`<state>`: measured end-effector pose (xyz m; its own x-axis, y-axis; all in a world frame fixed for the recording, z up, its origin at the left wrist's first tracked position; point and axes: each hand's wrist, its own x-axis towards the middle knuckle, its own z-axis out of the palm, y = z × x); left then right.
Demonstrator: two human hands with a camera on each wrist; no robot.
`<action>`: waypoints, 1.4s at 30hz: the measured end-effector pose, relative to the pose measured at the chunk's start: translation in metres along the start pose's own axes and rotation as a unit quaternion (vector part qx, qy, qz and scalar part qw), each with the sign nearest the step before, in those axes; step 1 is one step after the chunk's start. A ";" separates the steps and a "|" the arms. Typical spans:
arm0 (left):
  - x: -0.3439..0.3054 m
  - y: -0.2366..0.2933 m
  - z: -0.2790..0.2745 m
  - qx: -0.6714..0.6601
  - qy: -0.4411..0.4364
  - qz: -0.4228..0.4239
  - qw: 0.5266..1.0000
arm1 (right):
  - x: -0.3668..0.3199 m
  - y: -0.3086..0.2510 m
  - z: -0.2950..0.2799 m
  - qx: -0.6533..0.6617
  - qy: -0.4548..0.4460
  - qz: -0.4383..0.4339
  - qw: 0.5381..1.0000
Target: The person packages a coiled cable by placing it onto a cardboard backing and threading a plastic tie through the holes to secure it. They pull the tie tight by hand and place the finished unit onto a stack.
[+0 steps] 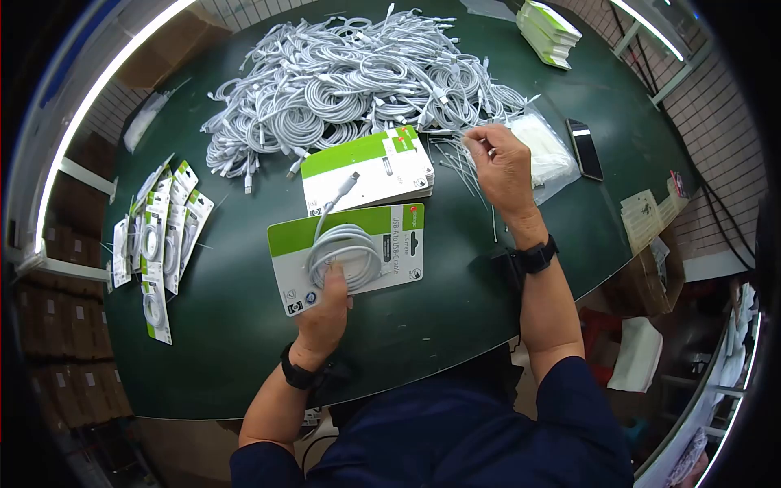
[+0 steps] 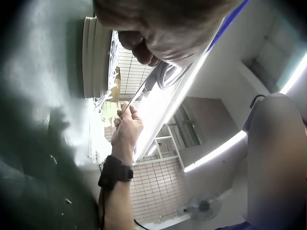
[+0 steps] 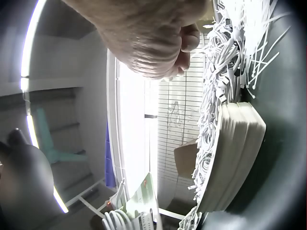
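My left hand [image 1: 325, 313] holds a green-and-white USB-A to USB-C packaging card [image 1: 399, 281], its thumb pressing a coiled grey-white cable [image 1: 346, 233] against the front. One cable connector [image 1: 350, 180] sticks up past the card's upper edge. To the right, my right hand [image 1: 503, 167] is raised over loose white cable ties [image 1: 460, 163], fingers curled and thumb close to the index finger; I cannot tell whether a tie is between them. In the right wrist view its curled fingers [image 3: 189, 40] show beyond the palm. Behind the held card lies a stack of similar cards [image 1: 346, 167].
A large heap of coiled cables [image 1: 350, 77] covers the back of the green table [image 1: 455, 325]. Carded cables [image 1: 159, 244] are piled at the left. On the right lie a bag of cable ties [image 1: 541, 154] and a phone [image 1: 584, 149]; more cards [image 1: 547, 32] stand behind.
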<state>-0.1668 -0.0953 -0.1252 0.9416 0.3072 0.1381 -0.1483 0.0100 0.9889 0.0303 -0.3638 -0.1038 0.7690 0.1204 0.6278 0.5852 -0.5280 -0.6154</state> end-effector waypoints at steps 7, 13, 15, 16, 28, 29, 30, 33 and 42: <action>-0.002 0.007 -0.006 0.207 -0.141 0.305 0.919 | -0.006 -0.029 -0.002 0.382 -0.049 0.193 0.902; 0.003 0.022 0.006 0.150 -0.238 0.392 0.876 | -0.018 -0.049 0.005 0.468 -0.166 0.254 0.830; 0.002 0.024 0.012 0.149 -0.259 0.426 0.854 | -0.021 -0.050 0.007 0.476 -0.193 0.255 0.819; 0.001 0.025 0.013 0.160 -0.270 0.444 0.839 | -0.021 -0.050 0.007 0.470 -0.200 0.248 0.823; 0.007 0.024 0.007 0.196 -0.273 0.484 0.808 | -0.028 -0.069 0.007 0.463 -0.268 0.167 0.828; 0.007 0.025 0.004 0.202 -0.275 0.477 0.810 | -0.029 -0.068 0.005 0.430 -0.285 0.165 0.840; 0.007 0.025 0.003 0.209 -0.275 0.472 0.811 | -0.028 -0.068 0.002 0.396 -0.302 0.162 0.852; 0.007 0.024 0.003 0.207 -0.277 0.475 0.809 | -0.028 -0.071 0.005 0.373 -0.294 0.104 0.874; 0.007 0.024 0.006 0.204 -0.268 0.490 0.804 | -0.026 -0.085 -0.001 0.305 -0.359 0.210 0.857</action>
<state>-0.1615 -0.0986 -0.1004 0.4450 -0.4780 0.7573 -0.8895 -0.3342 0.3117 -0.0404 -0.3232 -0.0672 0.7763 0.6296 -0.0306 0.0751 -0.1406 -0.9872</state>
